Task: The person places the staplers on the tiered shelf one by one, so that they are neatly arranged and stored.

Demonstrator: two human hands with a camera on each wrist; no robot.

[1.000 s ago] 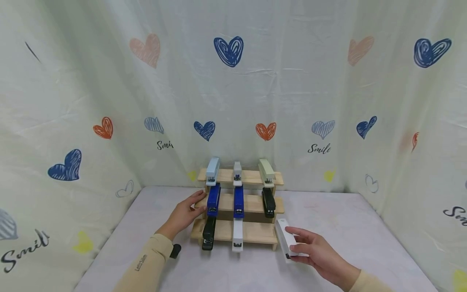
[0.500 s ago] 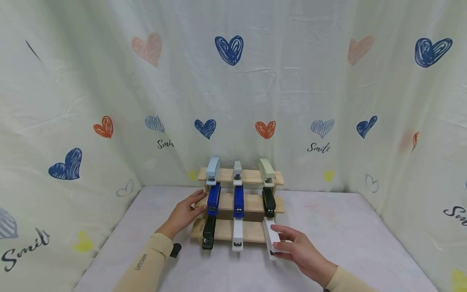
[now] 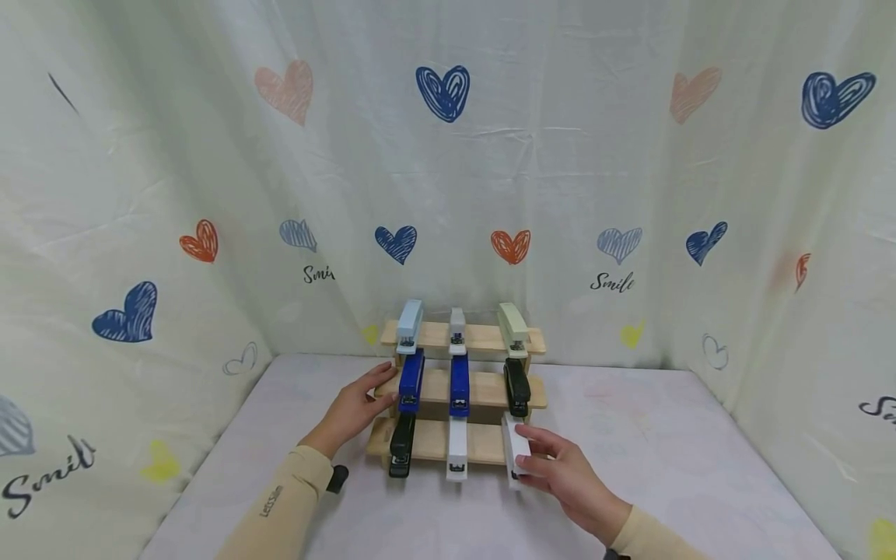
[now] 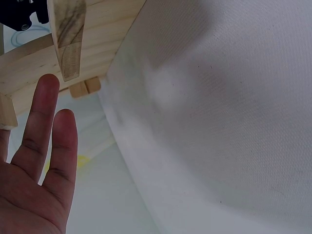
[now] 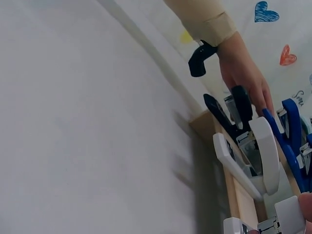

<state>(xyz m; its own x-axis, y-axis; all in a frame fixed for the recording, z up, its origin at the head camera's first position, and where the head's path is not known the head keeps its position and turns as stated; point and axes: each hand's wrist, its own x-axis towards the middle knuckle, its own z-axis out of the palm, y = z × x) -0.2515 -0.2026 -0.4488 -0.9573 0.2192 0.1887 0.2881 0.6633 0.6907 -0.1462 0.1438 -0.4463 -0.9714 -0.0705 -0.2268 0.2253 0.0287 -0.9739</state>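
Note:
A three-tier wooden rack carries staplers in three columns. My right hand pinches a white stapler at the right end of the bottom tier, its front end out past the board's front edge. At the bottom of the right wrist view, the held white stapler's nose shows beside a fingertip. My left hand touches the left end of the middle tier; in the left wrist view its fingers are straight below the boards. Left of the held stapler are another white stapler and a black stapler.
Two blue staplers and a black stapler occupy the middle tier. On top sit a light blue stapler, a grey-white stapler and a pale green stapler. Behind the white table hangs a heart-patterned curtain.
My right hand has carried the white stapler leftward from beside the rack onto the right end of its bottom tier and turned it straighter. The left hand stays at the rack.

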